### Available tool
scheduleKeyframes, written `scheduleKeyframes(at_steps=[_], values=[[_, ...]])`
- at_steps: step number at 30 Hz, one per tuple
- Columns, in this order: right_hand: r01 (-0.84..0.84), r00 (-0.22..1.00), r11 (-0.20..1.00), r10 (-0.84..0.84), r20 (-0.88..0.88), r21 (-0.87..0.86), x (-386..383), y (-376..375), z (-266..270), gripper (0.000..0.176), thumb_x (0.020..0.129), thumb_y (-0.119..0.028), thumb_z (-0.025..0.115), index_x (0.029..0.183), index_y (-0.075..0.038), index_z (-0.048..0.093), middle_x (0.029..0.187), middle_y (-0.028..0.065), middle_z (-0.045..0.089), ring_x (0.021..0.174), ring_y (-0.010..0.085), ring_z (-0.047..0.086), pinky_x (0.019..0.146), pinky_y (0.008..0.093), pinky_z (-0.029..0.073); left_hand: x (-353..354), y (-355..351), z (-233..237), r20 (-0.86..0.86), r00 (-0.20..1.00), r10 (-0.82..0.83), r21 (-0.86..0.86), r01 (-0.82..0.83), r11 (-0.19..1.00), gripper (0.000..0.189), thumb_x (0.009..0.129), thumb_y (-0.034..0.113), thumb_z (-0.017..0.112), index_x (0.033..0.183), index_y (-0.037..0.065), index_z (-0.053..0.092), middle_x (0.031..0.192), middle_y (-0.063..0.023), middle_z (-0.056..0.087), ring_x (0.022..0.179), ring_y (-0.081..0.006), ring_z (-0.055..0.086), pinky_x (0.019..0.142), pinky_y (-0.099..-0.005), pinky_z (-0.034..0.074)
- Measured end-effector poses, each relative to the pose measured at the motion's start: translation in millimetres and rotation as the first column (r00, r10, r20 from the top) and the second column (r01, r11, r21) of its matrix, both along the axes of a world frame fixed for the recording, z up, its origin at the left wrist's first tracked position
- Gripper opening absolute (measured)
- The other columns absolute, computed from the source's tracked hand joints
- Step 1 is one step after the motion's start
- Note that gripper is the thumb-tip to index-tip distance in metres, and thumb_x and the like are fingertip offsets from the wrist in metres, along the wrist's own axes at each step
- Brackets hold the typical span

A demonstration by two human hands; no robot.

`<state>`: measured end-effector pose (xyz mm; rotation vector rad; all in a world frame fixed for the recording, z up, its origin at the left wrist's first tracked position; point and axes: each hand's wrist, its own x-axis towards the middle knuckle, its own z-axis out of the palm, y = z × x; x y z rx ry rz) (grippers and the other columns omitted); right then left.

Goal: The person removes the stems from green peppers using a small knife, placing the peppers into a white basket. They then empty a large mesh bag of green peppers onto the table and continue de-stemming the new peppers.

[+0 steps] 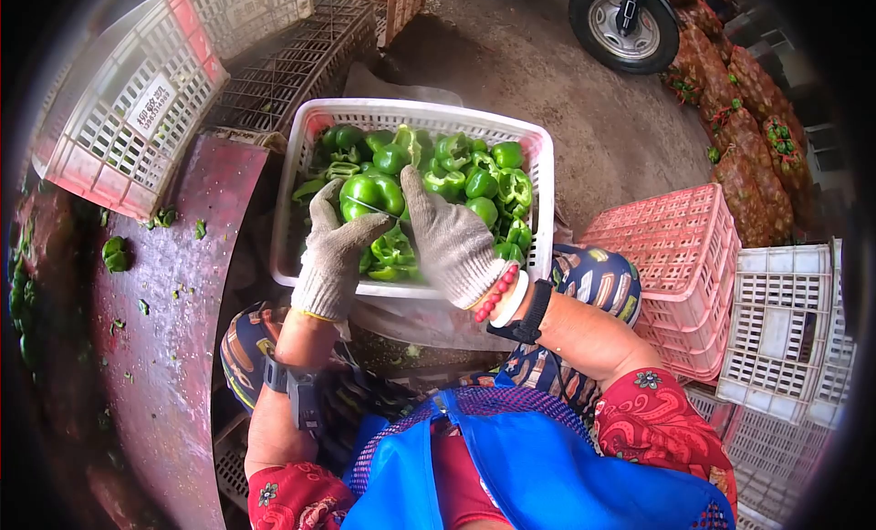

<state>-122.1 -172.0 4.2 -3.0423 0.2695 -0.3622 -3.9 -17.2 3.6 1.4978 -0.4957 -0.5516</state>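
Note:
My left hand (334, 247), in a grey-white knitted glove, is closed around the lower left of a whole green bell pepper (372, 194). My right hand (449, 236), gloved the same way, is closed at the pepper's right side. A thin knife blade (372, 207) lies across the pepper and runs toward the right hand; its handle is hidden in the glove. Beneath both hands stands a white plastic crate (545, 192) holding many green peppers, several of them cut open (447, 183) with pale insides showing.
At left, a reddish board (173, 329) carries pepper scraps (116, 254). White and pink crates (137, 110) stand behind it. Stacked pink crates (666, 256) and white crates (776, 320) are at right. Filled mesh sacks (753, 156) and a wheel (628, 26) are at the back right.

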Motion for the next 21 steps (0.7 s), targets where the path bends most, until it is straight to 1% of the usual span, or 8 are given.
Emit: scheduleKeyframes(at_steps=[3,6,7,8,11,14,19,21], values=[[0.045,0.996,0.994,-0.052,-0.074,-0.097,-1,5,7,0.084,0.088,-0.008,0.061,0.163,0.005,0.023,0.103,0.0207,0.064,0.069,0.0317,0.061,0.062,0.0457,0.052,2,0,-8,-0.086,0.995,-0.053,0.013,0.055,0.998,0.079,0.087,0.01,0.078,0.153,-0.003,0.038,0.138,-0.0157,0.056,0.125,-0.0223,0.06,0.105,-0.0335,0.052],[-0.089,0.993,0.992,0.096,0.074,-0.085,-5,-10,-15,0.075,0.094,-0.012,0.052,0.161,0.009,0.025,0.093,0.0151,0.061,0.072,0.0269,0.061,0.063,0.0419,0.05,0,0,-1,-0.214,0.971,-0.109,-0.096,0.09,0.991,0.07,0.092,0.009,0.071,0.153,-0.001,0.038,0.138,-0.017,0.057,0.124,-0.0268,0.062,0.104,-0.0373,0.056],[-0.056,0.998,0.99,0.051,-0.045,-0.126,-6,-16,-20,0.075,0.094,-0.011,0.052,0.162,0.008,0.025,0.094,0.0155,0.06,0.072,0.0269,0.061,0.063,0.0427,0.05,-1,-2,9,-0.441,0.891,-0.105,-0.232,0.0,0.973,0.067,0.094,0.008,0.069,0.153,0.0,0.038,0.137,-0.0169,0.057,0.124,-0.0282,0.063,0.104,-0.0389,0.056],[-0.064,0.998,0.988,0.065,0.001,-0.141,-7,-20,-24,0.075,0.094,-0.011,0.052,0.162,0.006,0.026,0.095,0.0149,0.06,0.073,0.027,0.061,0.063,0.0429,0.05,0,-2,18,-0.561,0.819,-0.117,-0.327,-0.089,0.941,0.05,0.092,0.009,0.074,0.139,0.005,0.057,0.134,-0.0135,0.063,0.117,-0.0262,0.068,0.099,-0.036,0.058],[-0.087,0.996,0.996,0.087,0.003,-0.022,-12,-27,-28,0.074,0.093,-0.016,0.062,0.16,-0.001,0.034,0.097,0.0158,0.062,0.075,0.0316,0.063,0.067,0.0472,0.05,-2,0,11,-0.077,0.996,-0.033,-0.073,0.027,0.997,0.041,0.085,0.014,0.083,0.123,0.006,0.069,0.132,-0.0134,0.067,0.109,-0.026,0.072,0.095,-0.0339,0.06],[-0.082,0.996,0.989,0.087,-0.037,0.123,-17,-23,-29,0.069,0.093,-0.02,0.069,0.155,-0.004,0.043,0.098,0.0165,0.064,0.078,0.0349,0.065,0.07,0.0494,0.052,0,8,20,0.414,0.899,-0.146,0.302,0.016,0.953,0.045,0.083,0.012,0.085,0.123,0.003,0.068,0.134,-0.0145,0.065,0.11,-0.0255,0.071,0.096,-0.0339,0.06],[-0.128,0.992,0.971,0.121,0.044,0.2,-16,-21,-20,0.062,0.092,-0.021,0.071,0.149,-0.004,0.05,0.094,0.0168,0.066,0.078,0.0372,0.066,0.07,0.0496,0.053,4,12,10,0.445,0.891,-0.095,0.221,-0.006,0.975,0.041,0.079,0.011,0.089,0.115,0.003,0.073,0.126,-0.0163,0.07,0.105,-0.0266,0.073,0.093,-0.0329,0.06],[-0.153,0.987,0.961,0.135,0.091,0.228,-16,-21,-17,0.061,0.092,-0.02,0.071,0.148,-0.004,0.051,0.092,0.0171,0.067,0.077,0.0379,0.067,0.069,0.0493,0.054,6,17,33,0.586,0.796,-0.152,0.371,-0.097,0.924,0.038,0.08,0.013,0.088,0.113,0.004,0.073,0.12,-0.0166,0.071,0.102,-0.028,0.073,0.09,-0.0337,0.059]])
